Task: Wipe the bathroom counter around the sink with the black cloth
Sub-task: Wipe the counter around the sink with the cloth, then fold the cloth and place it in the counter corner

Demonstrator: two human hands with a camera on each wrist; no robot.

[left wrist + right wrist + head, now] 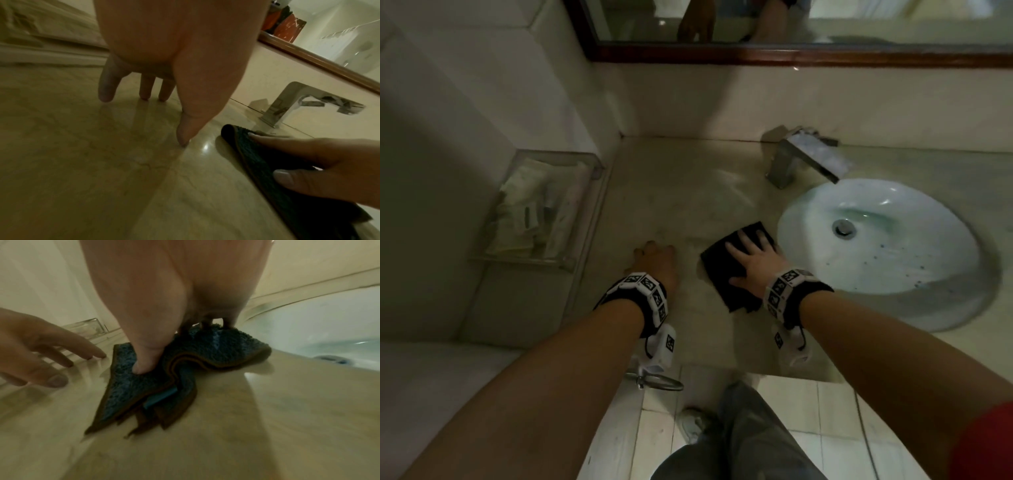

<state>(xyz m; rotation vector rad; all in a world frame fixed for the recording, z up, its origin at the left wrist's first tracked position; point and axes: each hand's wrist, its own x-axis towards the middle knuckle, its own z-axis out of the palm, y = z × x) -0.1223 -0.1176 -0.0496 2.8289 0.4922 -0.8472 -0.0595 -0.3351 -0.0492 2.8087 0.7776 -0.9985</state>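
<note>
Right hand: my right hand [751, 262] lies palm down on the black cloth [726, 267], fingers spread and near straight, pressing it flat to the counter [678, 205]; nothing is curled round it.
Right thumb: in the right wrist view the thumb [144, 356] presses into the pile of the cloth, and the fingertips bear on its far fold.
Left hand: my left hand [657, 262] is propped on its fingertips on bare counter just left of the cloth, fingers relaxed and extended, holding nothing; the left wrist view shows the thumb tip [183, 139] touching the stone.
Cloth position: folded in layers, on the counter between my two hands' reach, its far right corner just beside the sink [808, 219] rim.
Cloth edge: the near edge is ragged and splayed, with a blue tag [160, 396] showing among the folds.
Right boundary: the oval basin, with the chrome faucet [804, 157] standing behind it at the back wall.
Left boundary: a clear tray [571, 265] of packets against the side wall.
Open room: bare counter runs from the hands back to the wall corner under the mirror [756, 54] frame.
Near edge: the counter's front edge sits close behind both wrists.
</note>
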